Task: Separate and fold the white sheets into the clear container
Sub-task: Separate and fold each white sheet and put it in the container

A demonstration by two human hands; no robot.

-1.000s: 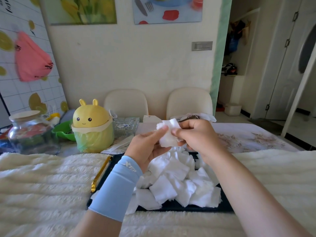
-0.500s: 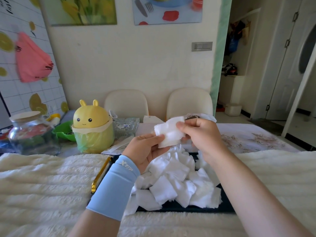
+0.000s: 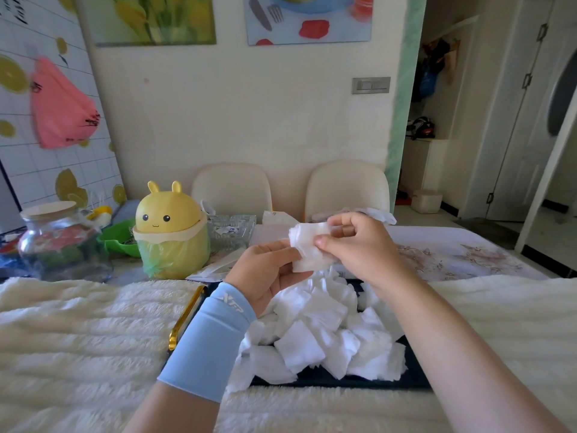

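A small stack of white sheets [image 3: 307,250] is held up between both hands above the tray. My left hand [image 3: 268,273], with a light blue wrist sleeve, grips its lower left edge. My right hand [image 3: 359,245] pinches its right side with thumb and fingers. Below lies a heap of several white sheets [image 3: 318,332] on a dark tray [image 3: 359,381] with a gold handle. A clear glass container [image 3: 231,229] stands behind, next to the yellow bin, with small scraps inside.
A yellow bunny-shaped bin [image 3: 170,232] with a green bag stands at the left. A glass jar [image 3: 59,242] and a green bowl [image 3: 120,239] sit further left. White fluffy cloth [image 3: 78,339] covers the near table. Two cream chairs [image 3: 346,189] stand behind.
The held sheets were lifted slightly and spread sideways. My right hand shifted its pinch onto the right edge, and my left thumb slid down to the lower left corner.
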